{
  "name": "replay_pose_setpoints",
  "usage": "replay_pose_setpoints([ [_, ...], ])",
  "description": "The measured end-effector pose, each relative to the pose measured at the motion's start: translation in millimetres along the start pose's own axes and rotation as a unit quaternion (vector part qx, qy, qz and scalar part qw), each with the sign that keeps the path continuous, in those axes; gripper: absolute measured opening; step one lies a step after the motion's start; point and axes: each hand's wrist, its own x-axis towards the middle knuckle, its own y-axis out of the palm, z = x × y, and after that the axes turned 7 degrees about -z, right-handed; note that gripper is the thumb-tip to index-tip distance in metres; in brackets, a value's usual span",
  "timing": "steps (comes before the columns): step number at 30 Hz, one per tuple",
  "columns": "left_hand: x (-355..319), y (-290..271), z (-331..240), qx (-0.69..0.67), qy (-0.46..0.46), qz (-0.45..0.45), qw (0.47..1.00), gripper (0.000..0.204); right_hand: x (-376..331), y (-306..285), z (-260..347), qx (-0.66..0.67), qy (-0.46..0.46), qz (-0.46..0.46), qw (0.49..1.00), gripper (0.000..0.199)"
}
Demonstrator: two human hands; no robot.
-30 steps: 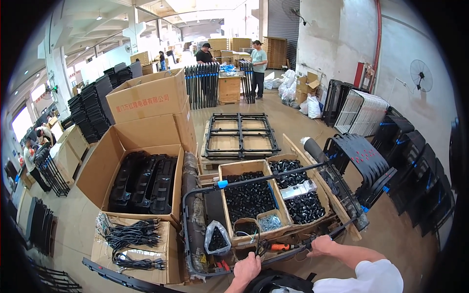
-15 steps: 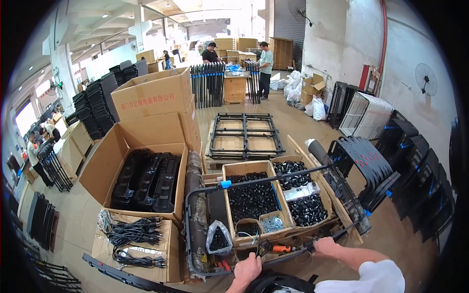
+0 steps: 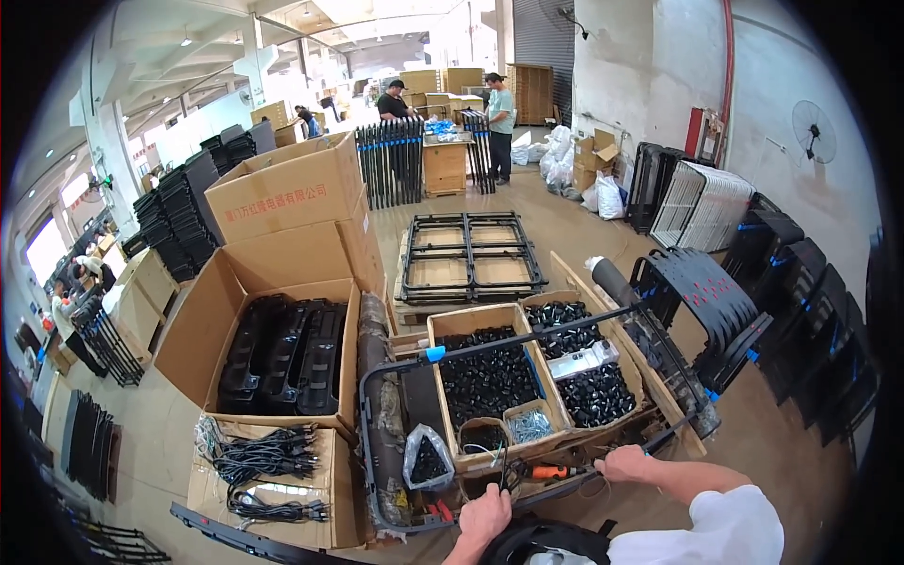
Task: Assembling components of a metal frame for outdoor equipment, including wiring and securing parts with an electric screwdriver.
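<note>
A black tubular frame [image 3: 362, 443] with rounded corners and bits of blue tape lies across padded rolls and parts boxes in front of me. My left hand [image 3: 485, 513] is closed at its near side, and a thin dark cord or tool sticks up from the fingers; its kind is hard to make out. To the right, my right hand [image 3: 623, 463] is closed near the same rail, where a thin looped cord [image 3: 593, 488] hangs by the fingertips. Between the hands lies an orange power screwdriver [image 3: 551, 471]. Red-handled pliers [image 3: 439, 510] rest beside my left hand.
Boxes of small black parts [image 3: 485, 381] and a tray of screws [image 3: 530, 427] sit under the frame. At left stand a carton of black panels [image 3: 282, 363] and bundled black cables [image 3: 259, 457]. Stacked frames [image 3: 706, 292] line the right; co-workers stand at the back.
The whole view has shifted slightly. My right hand has drawn a little left and the looped cord now shows below it. My left hand stays closed near the rail.
</note>
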Motion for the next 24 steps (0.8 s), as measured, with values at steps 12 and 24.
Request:
replay_pose_setpoints([
  [12, -3.4, -7.9, 1.4, -0.011, -0.010, 0.055, 0.998, 0.039, 0.4, 5.4, 1.9, 0.119, 0.070, -0.109, 0.984, 0.039],
  [24, 0.2, -4.8, -3.0, 0.012, -0.007, 0.050, 0.999, 0.036, 10.1, 42.0, -17.9, 0.054, 0.005, -0.085, 0.995, 0.049],
])
